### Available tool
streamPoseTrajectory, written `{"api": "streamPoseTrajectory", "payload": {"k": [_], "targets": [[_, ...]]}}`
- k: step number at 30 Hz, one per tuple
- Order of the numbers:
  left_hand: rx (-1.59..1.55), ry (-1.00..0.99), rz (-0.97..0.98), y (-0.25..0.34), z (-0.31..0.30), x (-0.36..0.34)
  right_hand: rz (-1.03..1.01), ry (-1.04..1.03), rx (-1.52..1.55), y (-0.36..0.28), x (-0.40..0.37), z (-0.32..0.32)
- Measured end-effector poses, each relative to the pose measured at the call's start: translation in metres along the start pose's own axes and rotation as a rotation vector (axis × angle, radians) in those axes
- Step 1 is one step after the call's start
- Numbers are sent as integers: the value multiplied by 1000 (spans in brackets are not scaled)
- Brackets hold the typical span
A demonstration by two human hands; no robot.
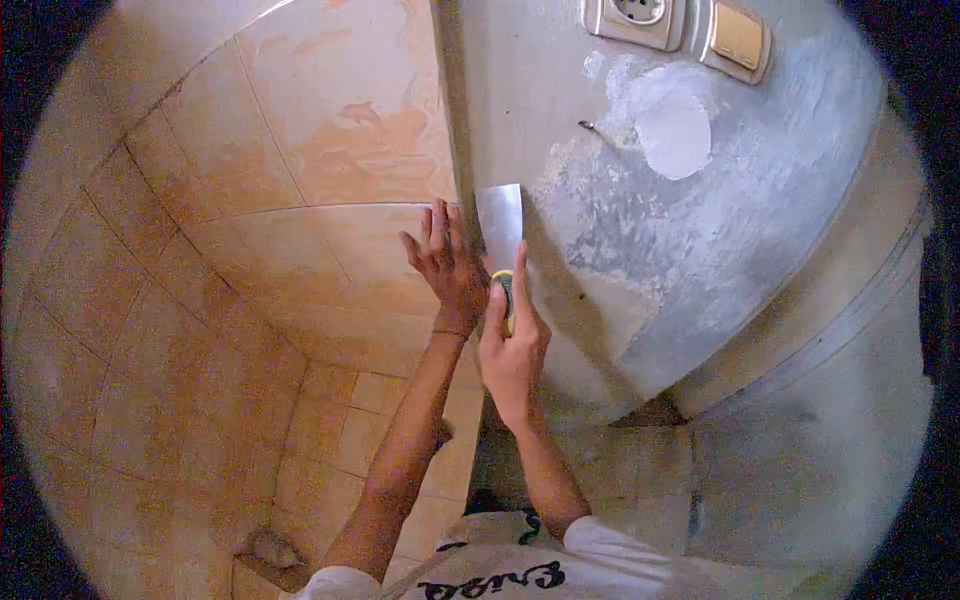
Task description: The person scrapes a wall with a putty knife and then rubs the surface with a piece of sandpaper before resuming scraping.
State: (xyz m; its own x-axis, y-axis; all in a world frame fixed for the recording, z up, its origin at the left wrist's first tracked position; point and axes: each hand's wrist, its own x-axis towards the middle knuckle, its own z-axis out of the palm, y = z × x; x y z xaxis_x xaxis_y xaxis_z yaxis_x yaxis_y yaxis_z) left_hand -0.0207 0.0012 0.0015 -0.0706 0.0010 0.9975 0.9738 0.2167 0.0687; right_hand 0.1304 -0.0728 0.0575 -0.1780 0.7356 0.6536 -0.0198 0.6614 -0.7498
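A putty knife (501, 222) with a broad metal blade and a yellow-and-dark handle is gripped in my right hand (515, 350), index finger stretched along the handle towards the blade. Its blade points upward and lies close against the grey wall (510, 110), just right of the tiled wall's edge. My left hand (447, 262) rests with spread fingers on the orange-and-white tiles (350, 240), fingertips by a horizontal tile joint. To the right of the blade, the wall shows a patchy, scraped area (610, 220) with a round whitish patch (675, 138) above it.
A power socket (637, 14) and a light switch (737, 38) sit at the top right. A small nail-like piece (587, 125) sticks out of the wall below them. Tiled floor (330, 410) shows lower down, with a dark drain-like square (272, 555) at lower left.
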Motion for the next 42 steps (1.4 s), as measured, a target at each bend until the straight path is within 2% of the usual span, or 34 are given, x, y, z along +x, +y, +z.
{"api": "streamPoseTrajectory", "payload": {"k": [7,10,12,15,19,22,24,25,27,31,34,36,37,39,42], "targets": [[-38,-17,-14,2,-4,2,110,-61,60,0,0,-3],[20,-7,-2,0,0,3,-15,-16,19,3,2,-3],[24,4,9,-1,2,4,117,-93,44,-3,5,-6],[32,16,29,-1,2,1,164,-94,49,-8,2,-6],[0,44,24,1,3,3,97,-68,-25,-6,1,-5],[-17,4,6,-2,2,1,110,-85,55,-3,3,-2],[-12,17,5,0,2,1,-23,-12,26,3,4,2],[-4,33,3,2,3,3,-26,-11,27,-1,4,1],[19,43,16,0,5,6,81,-64,-6,-12,3,-4],[13,-33,-9,-2,2,0,110,-53,-10,-17,-2,-1],[44,29,25,-1,6,4,129,-41,-24,-13,3,2],[27,16,15,-1,4,4,-56,39,-49,-6,1,6],[8,0,8,-1,1,4,-50,39,-51,-7,-2,4],[32,5,22,-3,1,4,161,-65,22,-11,-3,0],[11,17,15,3,0,6,142,-54,-2,-18,-1,-1]]}}
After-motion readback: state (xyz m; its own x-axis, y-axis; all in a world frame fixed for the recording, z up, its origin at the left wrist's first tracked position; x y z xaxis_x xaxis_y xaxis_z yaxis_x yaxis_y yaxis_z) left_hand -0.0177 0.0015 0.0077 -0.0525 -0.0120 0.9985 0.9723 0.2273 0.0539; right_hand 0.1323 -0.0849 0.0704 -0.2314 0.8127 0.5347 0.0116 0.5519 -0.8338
